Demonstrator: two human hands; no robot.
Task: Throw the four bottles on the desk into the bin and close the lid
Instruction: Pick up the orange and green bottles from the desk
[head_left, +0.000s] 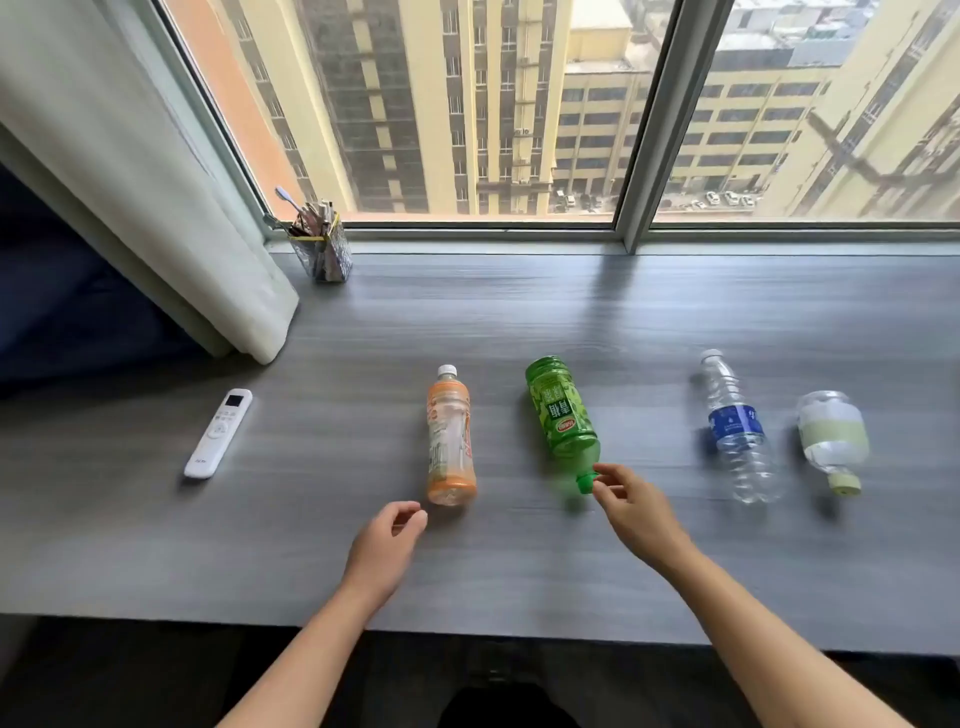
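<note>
Several bottles lie on the grey desk (519, 322). An orange-labelled bottle (450, 439) lies left of centre, cap pointing away. A green bottle (563, 415) lies beside it, green cap towards me. Further right lie a clear water bottle with a blue label (737, 428) and a short bottle with a pale green label and yellowish cap (832, 436). My left hand (387, 540) hovers just short of the orange bottle's base, fingers curled and apart, holding nothing. My right hand (631, 506) has its fingertips at the green bottle's cap, touching or nearly so. No bin is in view.
A white remote control (218, 434) lies on the desk at the left. A clear pen holder (324, 249) stands at the back by the window. A pale curtain (156, 208) hangs over the desk's left rear corner. The desk's front edge is near me.
</note>
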